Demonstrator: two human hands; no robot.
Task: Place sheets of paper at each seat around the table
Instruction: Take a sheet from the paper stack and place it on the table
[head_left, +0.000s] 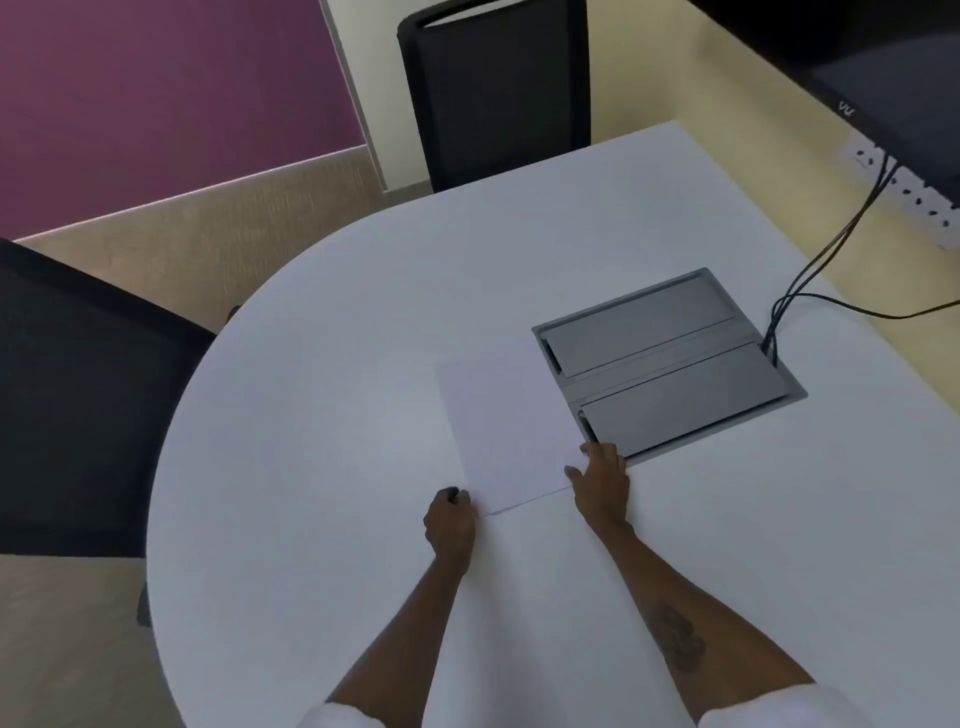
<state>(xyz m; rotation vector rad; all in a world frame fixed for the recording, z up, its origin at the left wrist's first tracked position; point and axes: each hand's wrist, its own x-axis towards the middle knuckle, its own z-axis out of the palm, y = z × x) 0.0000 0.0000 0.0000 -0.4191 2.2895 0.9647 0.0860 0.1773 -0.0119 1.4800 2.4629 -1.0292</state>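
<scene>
A white sheet of paper (506, 421) lies flat on the white table (322, 395), just left of the grey cable box. My left hand (451, 522) pinches the sheet's near left corner with curled fingers. My right hand (600, 480) rests on the sheet's near right corner, fingers spread flat along its edge. I cannot tell whether it is one sheet or a thin stack.
A grey metal cable box (667, 364) with two lids is set into the table, with black cables (810, 265) running from it to a monitor (883, 78) at the top right. One black chair (498, 88) stands at the far side, another (78, 405) at the left.
</scene>
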